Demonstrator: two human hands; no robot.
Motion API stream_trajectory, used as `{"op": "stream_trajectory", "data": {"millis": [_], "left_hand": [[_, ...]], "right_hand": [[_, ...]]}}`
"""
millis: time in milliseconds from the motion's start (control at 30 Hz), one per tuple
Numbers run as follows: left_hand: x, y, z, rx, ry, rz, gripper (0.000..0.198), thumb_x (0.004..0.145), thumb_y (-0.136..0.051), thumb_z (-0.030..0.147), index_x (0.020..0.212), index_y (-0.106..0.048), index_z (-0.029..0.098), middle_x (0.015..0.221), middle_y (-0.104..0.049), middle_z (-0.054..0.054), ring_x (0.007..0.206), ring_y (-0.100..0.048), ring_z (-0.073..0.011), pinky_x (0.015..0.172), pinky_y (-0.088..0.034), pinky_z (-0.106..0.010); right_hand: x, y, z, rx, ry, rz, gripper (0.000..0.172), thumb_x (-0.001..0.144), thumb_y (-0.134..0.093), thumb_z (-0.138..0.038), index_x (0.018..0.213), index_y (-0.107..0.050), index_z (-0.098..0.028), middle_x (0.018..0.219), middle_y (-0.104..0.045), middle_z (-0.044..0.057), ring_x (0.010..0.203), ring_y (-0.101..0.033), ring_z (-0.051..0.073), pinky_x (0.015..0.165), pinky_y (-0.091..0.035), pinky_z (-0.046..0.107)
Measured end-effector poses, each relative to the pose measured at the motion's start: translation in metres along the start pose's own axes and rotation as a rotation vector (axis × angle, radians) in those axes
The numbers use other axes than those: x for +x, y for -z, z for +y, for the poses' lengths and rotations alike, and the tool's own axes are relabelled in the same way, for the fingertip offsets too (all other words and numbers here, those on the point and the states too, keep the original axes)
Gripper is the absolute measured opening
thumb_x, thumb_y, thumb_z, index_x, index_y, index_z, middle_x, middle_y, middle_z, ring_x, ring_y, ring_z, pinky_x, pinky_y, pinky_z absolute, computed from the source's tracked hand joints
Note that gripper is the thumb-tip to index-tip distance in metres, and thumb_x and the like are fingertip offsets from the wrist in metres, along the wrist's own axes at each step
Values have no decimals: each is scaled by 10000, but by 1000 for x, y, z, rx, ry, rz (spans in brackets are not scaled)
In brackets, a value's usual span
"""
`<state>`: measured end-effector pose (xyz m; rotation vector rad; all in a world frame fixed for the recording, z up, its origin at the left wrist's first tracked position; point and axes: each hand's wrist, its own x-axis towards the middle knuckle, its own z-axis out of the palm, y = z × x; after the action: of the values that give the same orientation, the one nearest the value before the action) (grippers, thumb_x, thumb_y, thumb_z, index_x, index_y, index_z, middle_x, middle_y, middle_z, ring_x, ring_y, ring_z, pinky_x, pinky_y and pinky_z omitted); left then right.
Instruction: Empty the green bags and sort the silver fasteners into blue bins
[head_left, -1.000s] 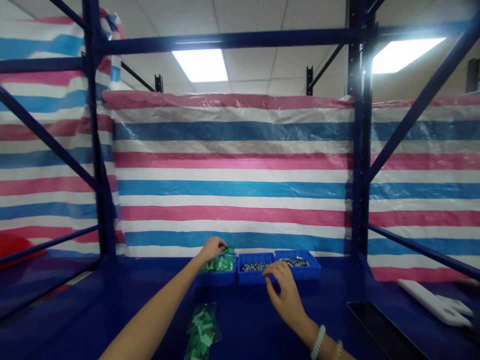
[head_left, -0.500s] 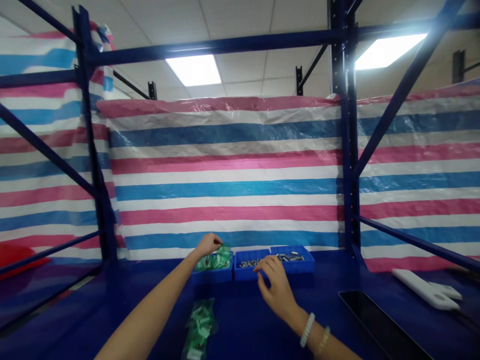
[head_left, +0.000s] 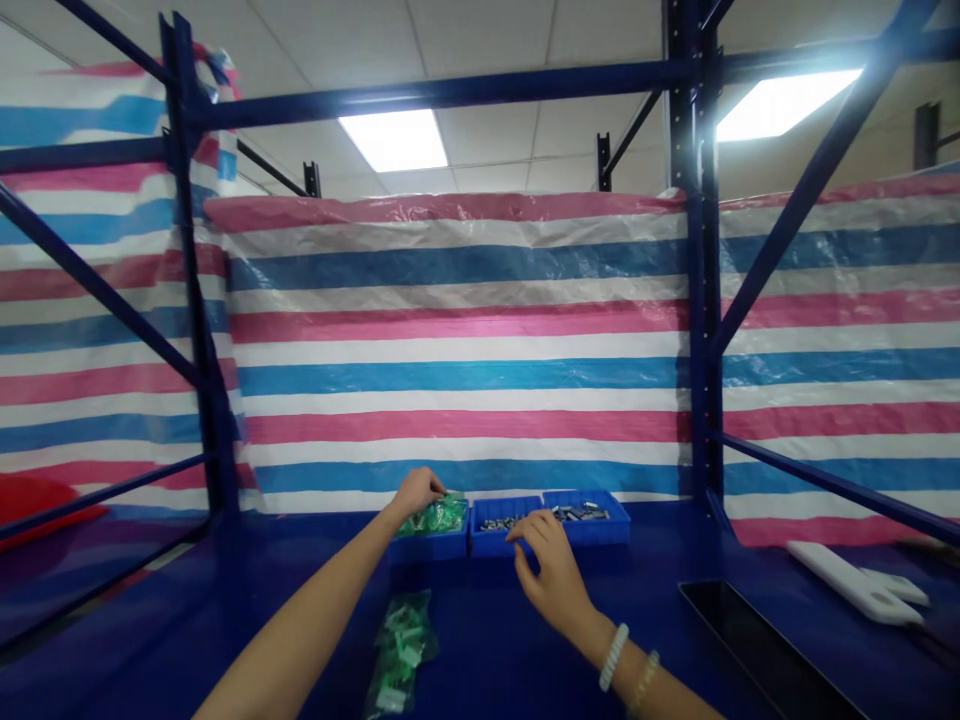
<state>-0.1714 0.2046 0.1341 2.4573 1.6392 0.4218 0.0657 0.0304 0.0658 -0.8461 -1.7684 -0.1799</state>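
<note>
Hardly anything has shifted since the last frame: your view has dipped a touch, and both hands sit about where they were. Nearest you, a bundle of green plastic bags [head_left: 397,650] lies on the blue steel shelf deck [head_left: 300,590], in front of the bins. It seems to be set down there to stay within easy reach. Your right hand [head_left: 551,570] hangs just over the front rim of the middle blue bin [head_left: 495,546], half open with the fingers loosely curled and nothing showing in them. A white beaded bracelet [head_left: 613,657] circles that wrist. Your left hand [head_left: 418,492] stretches to the far side of the left blue bin [head_left: 429,549] and curls down onto the green bagged parts [head_left: 436,518] heaped there; you can't tell from this angle whether it grips them or only rests on them. The three bins stand edge to edge, probably so that one short reach covers them all. Small grey metal parts [head_left: 499,524] fill the middle bin, and darker metal pieces [head_left: 579,513] lie in the right blue bin [head_left: 604,532]. Off to your right lie a flat black panel [head_left: 757,650] and a white plastic piece [head_left: 847,584]. Beyond everything, a striped tarpaulin [head_left: 457,330] hangs behind the blue steel rack [head_left: 697,300].
</note>
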Motion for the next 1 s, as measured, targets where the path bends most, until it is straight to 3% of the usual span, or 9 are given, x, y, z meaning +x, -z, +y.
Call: {"op": "stream_trajectory", "data": {"millis": [200,333,433,500,600,700,767,867,1000], "left_hand": [[2,-3,-6,-28,-39,-9,239,915,-581,306,1097,-616,154,1124,-631,-62,950,-634,-218,804,-545,-383],[-11,12,-2,-70,-80,53,257,908,-593,303,1106,-608,139,1115,-637,-71,950,-637,-214,819,-538,-406],[-46,22,2,-95,-98,183,276,946,-503,249,1197,-571,155,1177,-630,-96,1076,-595,-231,931,-466,-433],[-81,20,3,-99,-104,221,292,956,-421,229,1182,-598,178,1105,-674,-93,1058,-603,-227,943,-441,-393],[-134,4,0,-97,-124,121,234,801,-634,331,965,-707,180,883,-725,-60,833,-661,-239,807,-488,-350],[-162,-14,-7,-112,-113,32,449,656,-751,332,1073,-688,179,1049,-704,-92,963,-639,-284,854,-477,-362],[-165,-21,-10,-142,-102,-34,497,650,-742,278,1130,-657,181,1044,-698,-80,957,-642,-256,827,-492,-323],[-156,-28,-9,-179,-67,-93,400,691,-675,214,1087,-655,162,936,-687,-55,818,-654,-195,704,-506,-259],[-141,-30,-2,-163,-27,-111,379,645,-695,213,1019,-672,161,1021,-645,-79,863,-625,-225,723,-483,-290]], "right_hand": [[-2,0,0,8,-15,-53,243,826,-442,-24,926,-553,-216,876,-610,45,921,-526,239,829,-418,399],[-3,2,0,15,-21,-80,227,841,-437,-34,925,-551,-212,865,-609,46,918,-523,239,819,-418,400],[-4,3,-1,30,-25,-91,224,861,-428,-44,945,-546,-215,873,-614,49,919,-527,242,814,-419,401],[-5,3,-5,41,-18,-108,225,871,-428,-50,962,-543,-221,880,-615,49,927,-528,245,824,-417,407],[-8,2,-14,71,-4,-162,221,882,-431,-56,974,-542,-225,891,-611,48,942,-524,245,838,-414,412],[-12,0,-23,101,2,-225,231,879,-443,-59,989,-554,-229,900,-612,46,954,-524,245,843,-418,409],[-13,-1,-26,117,-5,-252,240,868,-454,-60,989,-569,-233,899,-617,44,956,-531,246,837,-425,401],[-13,0,-23,147,-68,-236,230,856,-462,-72,974,-585,-227,908,-629,50,948,-548,244,826,-443,388],[-11,1,-14,191,-214,-175,192,841,-476,-101,944,-597,-207,905,-641,59,903,-574,232,810,-470,373]]}}
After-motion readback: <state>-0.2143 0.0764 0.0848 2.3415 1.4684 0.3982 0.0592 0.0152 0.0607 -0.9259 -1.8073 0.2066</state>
